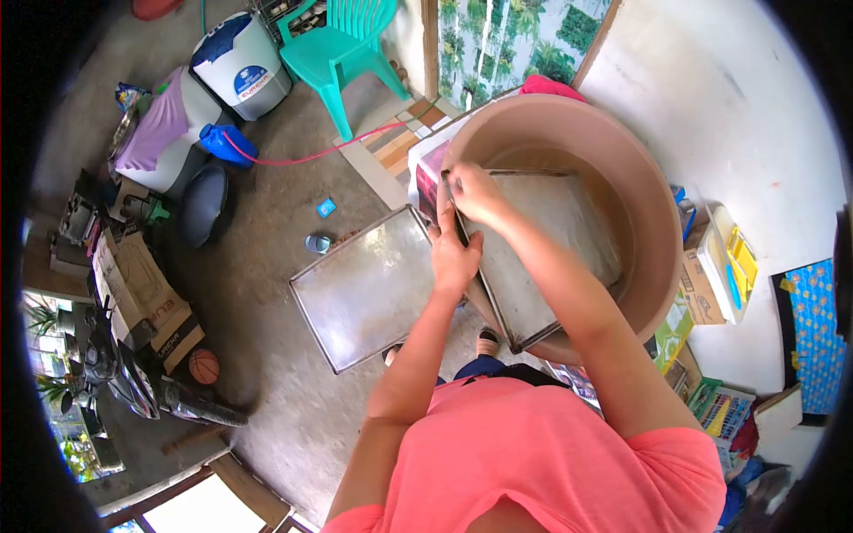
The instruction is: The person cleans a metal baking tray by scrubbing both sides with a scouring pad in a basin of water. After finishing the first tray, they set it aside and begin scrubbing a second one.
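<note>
A large brown tub [653, 178] stands in front of me with a metal tray [555, 231] lying tilted in it, its near edge over the rim. My left hand [455, 258] grips the left edge of this tray, thumb and fingers on either side. Against the tray's upper left corner is my right hand [475, 191], fingers curled; what it holds, if anything, is too small to name. A second metal tray [364, 289] with a dark rim is to the left of the tub, beside my left forearm.
A blue jug [227, 145], a dark basin [204, 206] and a green chair [333, 53] stand at the upper left. A pink hose [302, 161] crosses the floor. A cup [317, 242] and a blue packet [326, 208] lie near the second tray. Cartons [702, 289] line the right wall.
</note>
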The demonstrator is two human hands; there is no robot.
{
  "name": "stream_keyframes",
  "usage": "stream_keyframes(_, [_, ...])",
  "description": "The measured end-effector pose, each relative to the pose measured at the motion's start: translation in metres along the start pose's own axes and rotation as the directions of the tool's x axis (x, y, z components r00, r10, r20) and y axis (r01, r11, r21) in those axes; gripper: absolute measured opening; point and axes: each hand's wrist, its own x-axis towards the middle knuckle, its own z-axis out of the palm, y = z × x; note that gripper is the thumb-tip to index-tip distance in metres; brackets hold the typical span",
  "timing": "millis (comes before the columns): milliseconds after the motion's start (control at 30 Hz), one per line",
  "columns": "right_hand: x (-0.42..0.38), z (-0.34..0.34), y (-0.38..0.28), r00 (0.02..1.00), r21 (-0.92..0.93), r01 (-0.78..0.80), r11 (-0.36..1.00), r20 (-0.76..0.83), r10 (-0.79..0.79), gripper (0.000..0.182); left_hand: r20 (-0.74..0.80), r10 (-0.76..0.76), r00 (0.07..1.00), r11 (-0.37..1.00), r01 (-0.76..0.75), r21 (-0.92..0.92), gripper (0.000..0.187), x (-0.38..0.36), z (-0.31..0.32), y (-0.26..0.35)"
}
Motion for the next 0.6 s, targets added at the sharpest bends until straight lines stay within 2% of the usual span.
stream_keyframes(67, [-0.036, -0.013, -0.003, 0.99, -0.015, -0.017, 1.0, 0.141, 0.019, 0.012, 0.005, -0.037, 0.999, 0.999, 0.037, 0.014, 0.074, 0.001, -0.002, 0.005])
stream_keyframes(100, [-0.036, -0.014, -0.003, 0.988, -0.021, -0.013, 1.0, 0.155, 0.016, 0.011, 0.009, -0.063, 0.998, 0.998, 0.063, 0.02, 0.074, -0.001, -0.002, 0.004])
stream_keyframes(167, [-0.038, -0.015, 0.0, 0.984, -0.03, -0.016, 0.999, 0.18, 0.021, 0.01, -0.033, -0.001, 0.999, 0.998, 0.003, 0.057, 0.074, 0.0, 0.006, -0.006])
stream_keyframes(200, [-0.024, -0.01, 0.005, 0.991, -0.016, -0.007, 1.0, 0.131, 0.009, 0.01, -0.053, 0.042, 0.998, 0.996, -0.038, 0.079, 0.074, 0.002, 0.008, -0.008])
stream_keyframes(267, [0.014, 0.006, 0.013, 1.0, 0.014, 0.015, 1.0, 0.026, -0.015, 0.01, -0.043, 0.025, 0.999, 0.999, -0.023, 0.035, 0.075, 0.002, 0.007, -0.006])
stream_keyframes(367, [0.016, 0.004, 0.004, 1.0, -0.003, -0.015, 1.0, 0.023, 0.015, 0.009, -0.03, 0.009, 1.0, 1.0, -0.008, 0.011, 0.074, 0.0, 0.004, -0.004])
stream_keyframes(500, [-0.037, -0.02, 0.01, 0.967, 0.028, 0.019, 0.999, 0.255, -0.025, 0.014, -0.022, 0.023, 1.0, 1.0, -0.022, 0.017, 0.078, 0.002, 0.002, -0.002])
stream_keyframes(567, [-0.04, -0.037, 0.012, 0.916, 0.109, -0.012, 0.994, 0.4, -0.033, 0.018, -0.018, 0.034, 0.999, 0.999, -0.033, 0.029, 0.08, 0.001, 0.002, -0.004])
stream_keyframes(600, [-0.034, -0.042, 0.017, 0.897, 0.162, -0.087, 0.983, 0.442, 0.007, 0.024, -0.003, 0.004, 1.0, 1.0, -0.004, 0.016, 0.08, -0.001, -0.001, -0.001])
